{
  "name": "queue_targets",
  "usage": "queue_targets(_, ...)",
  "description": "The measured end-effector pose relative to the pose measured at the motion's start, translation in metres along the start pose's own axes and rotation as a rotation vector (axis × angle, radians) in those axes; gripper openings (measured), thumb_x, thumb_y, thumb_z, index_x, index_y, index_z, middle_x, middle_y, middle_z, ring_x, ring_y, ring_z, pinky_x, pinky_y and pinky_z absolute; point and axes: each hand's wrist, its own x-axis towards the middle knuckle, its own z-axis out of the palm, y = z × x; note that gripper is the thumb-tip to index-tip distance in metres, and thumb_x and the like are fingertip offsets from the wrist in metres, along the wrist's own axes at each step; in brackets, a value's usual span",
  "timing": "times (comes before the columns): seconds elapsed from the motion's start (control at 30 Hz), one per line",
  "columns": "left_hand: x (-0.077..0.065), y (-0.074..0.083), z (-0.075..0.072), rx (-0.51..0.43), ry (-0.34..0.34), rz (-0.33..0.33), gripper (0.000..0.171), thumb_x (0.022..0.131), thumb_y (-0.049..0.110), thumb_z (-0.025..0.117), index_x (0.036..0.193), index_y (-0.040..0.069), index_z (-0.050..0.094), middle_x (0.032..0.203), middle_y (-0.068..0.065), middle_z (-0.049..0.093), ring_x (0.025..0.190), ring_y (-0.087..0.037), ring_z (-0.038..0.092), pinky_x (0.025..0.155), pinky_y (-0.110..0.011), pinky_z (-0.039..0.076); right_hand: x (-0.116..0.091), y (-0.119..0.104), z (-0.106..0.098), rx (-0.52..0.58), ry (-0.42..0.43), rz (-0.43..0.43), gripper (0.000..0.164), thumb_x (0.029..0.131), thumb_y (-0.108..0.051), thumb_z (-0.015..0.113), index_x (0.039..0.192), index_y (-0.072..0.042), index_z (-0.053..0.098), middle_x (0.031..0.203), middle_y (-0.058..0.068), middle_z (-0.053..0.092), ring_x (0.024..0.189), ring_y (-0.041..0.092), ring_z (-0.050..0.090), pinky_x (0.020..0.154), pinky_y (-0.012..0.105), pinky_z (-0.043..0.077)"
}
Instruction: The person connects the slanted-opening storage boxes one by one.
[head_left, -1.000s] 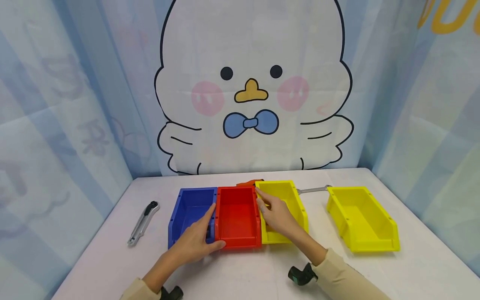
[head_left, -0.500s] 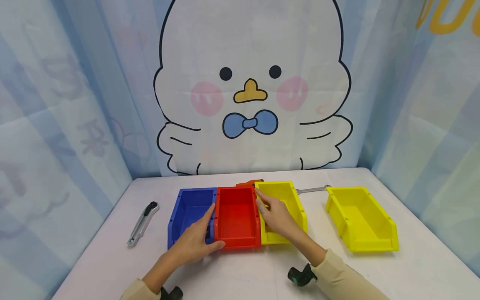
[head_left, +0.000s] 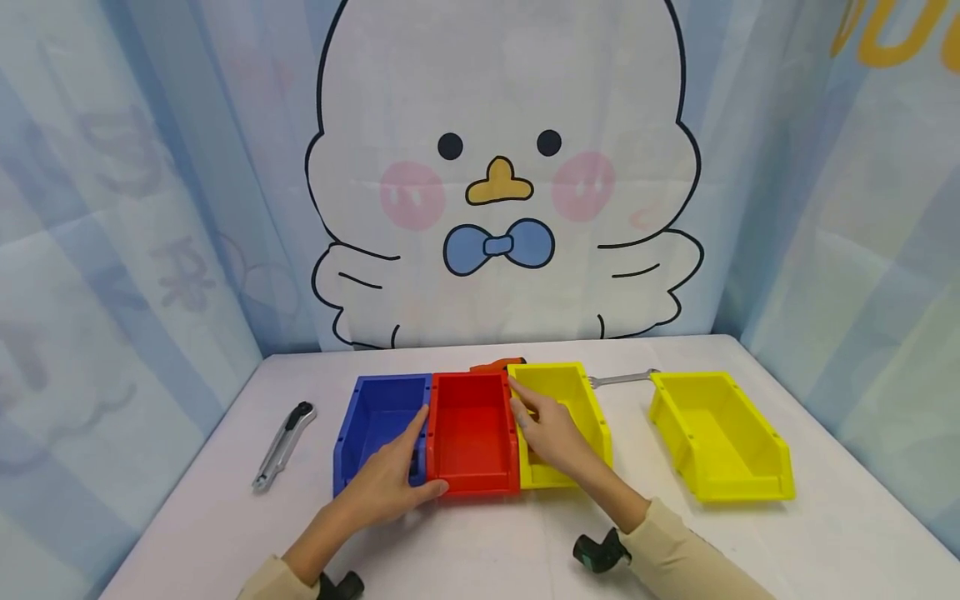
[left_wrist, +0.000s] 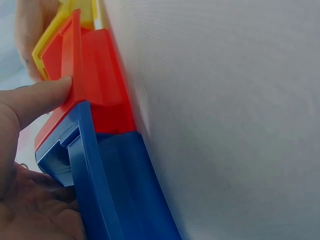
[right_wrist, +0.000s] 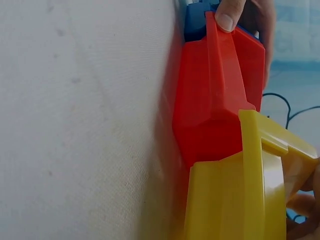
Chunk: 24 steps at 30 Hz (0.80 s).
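Three bins stand side by side: a blue bin (head_left: 390,392), a red bin (head_left: 475,433) and a yellow bin (head_left: 562,383). My left hand (head_left: 386,483) lies across the blue bin, its index finger stretched along the wall shared with the red one. Its thumb rests on the red bin's front lip, as the left wrist view also shows. Reaching into the yellow bin, my right hand (head_left: 553,429) touches the wall beside the red bin with its thumb and index finger. In the right wrist view the yellow bin (right_wrist: 252,200) partly hides this hand.
A second yellow bin (head_left: 723,442) stands apart at the right. On the left lies a utility knife (head_left: 283,448). Behind the bins are a wrench (head_left: 624,379) and a partly hidden orange object (head_left: 497,365). Curtains edge the white table (head_left: 487,550).
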Motion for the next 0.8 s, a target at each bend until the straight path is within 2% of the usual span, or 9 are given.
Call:
queue_targets(0.3,0.0006,-0.0024,0.0003,0.004,0.004,0.011,0.114,0.086,0.035,0.089,0.171,0.015,0.016,0.169,-0.019,0.041,0.149,-0.047,0.048,0.109,-0.068,0.052,-0.0004,0.0015,0.0009,-0.012,0.008,-0.017,0.052,0.112,-0.026,0.054,0.163,-0.021,0.043,0.159,0.011,0.057,0.104,0.02,0.062,0.077,0.023,0.051)
queue_targets(0.53,0.0007,-0.0011,0.0004,-0.004,0.002,0.013,0.113,0.086,0.033,0.089,0.171,0.014,0.016,0.169,-0.019,0.041,0.15,-0.047,0.048,0.109,-0.068,0.052,-0.0014,0.0029,0.0008,-0.015,0.0,-0.015,0.052,0.112,-0.025,0.053,0.163,-0.02,0.043,0.155,0.012,0.06,0.09,0.017,0.059,0.069,0.019,0.048)
queue_targets(0.8,0.0012,-0.0018,0.0021,0.002,0.003,0.006,0.114,0.086,0.032,0.089,0.171,0.014,0.016,0.169,-0.02,0.042,0.149,-0.047,0.049,0.108,-0.069,0.052,-0.0019,0.0041,0.0022,-0.023,0.004,-0.005,0.052,0.112,-0.026,0.052,0.163,-0.019,0.043,0.158,0.012,0.058,0.104,0.019,0.062,0.081,0.022,0.055)
